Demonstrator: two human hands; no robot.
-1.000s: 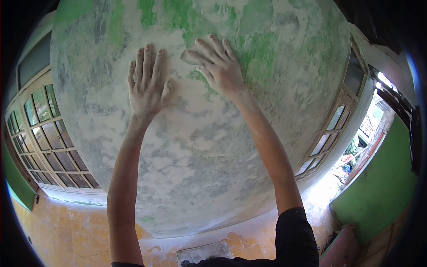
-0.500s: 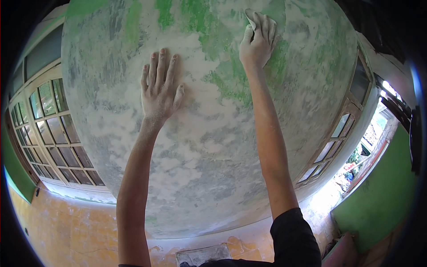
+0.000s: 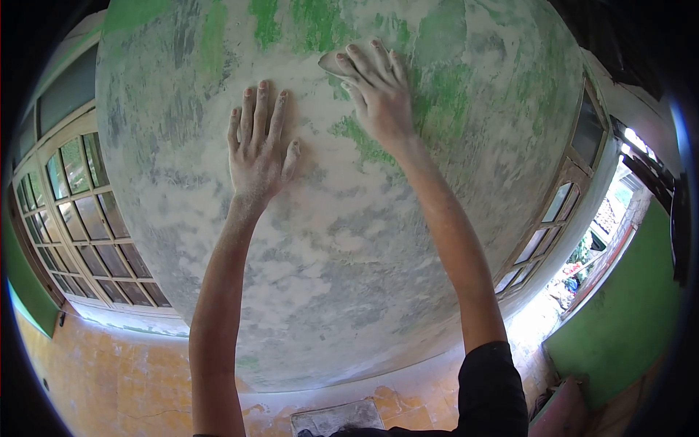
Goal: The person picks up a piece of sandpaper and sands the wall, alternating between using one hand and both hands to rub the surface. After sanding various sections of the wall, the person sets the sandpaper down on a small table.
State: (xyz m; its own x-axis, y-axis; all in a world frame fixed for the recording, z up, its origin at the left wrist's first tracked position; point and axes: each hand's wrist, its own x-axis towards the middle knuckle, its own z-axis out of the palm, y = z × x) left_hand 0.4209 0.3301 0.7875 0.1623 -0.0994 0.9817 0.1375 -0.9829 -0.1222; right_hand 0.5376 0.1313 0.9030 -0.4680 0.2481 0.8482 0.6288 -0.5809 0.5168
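A wall [image 3: 320, 218] patched with white, grey and green fills the middle of the view. My left hand [image 3: 258, 149] lies flat against it with fingers stretched out, holding nothing. White dust coats both hands. Up and to the right, my right hand [image 3: 382, 95] presses a pale, dusty piece of sandpaper [image 3: 333, 64] to the wall. One edge of the sheet sticks out on the left past the fingertips; the rest is hidden under the hand.
Paned windows in wooden frames stand at the left [image 3: 91, 218] and right [image 3: 557, 211]. Below is an orange tiled floor [image 3: 131, 364] with a grey slab [image 3: 338, 416]. A green wall [image 3: 619, 313] and a bright opening [image 3: 590, 255] are at the right.
My right hand has moved left and somewhat down across the wall with the sandpaper, and now tilts leftward. My left hand has stayed nearly still.
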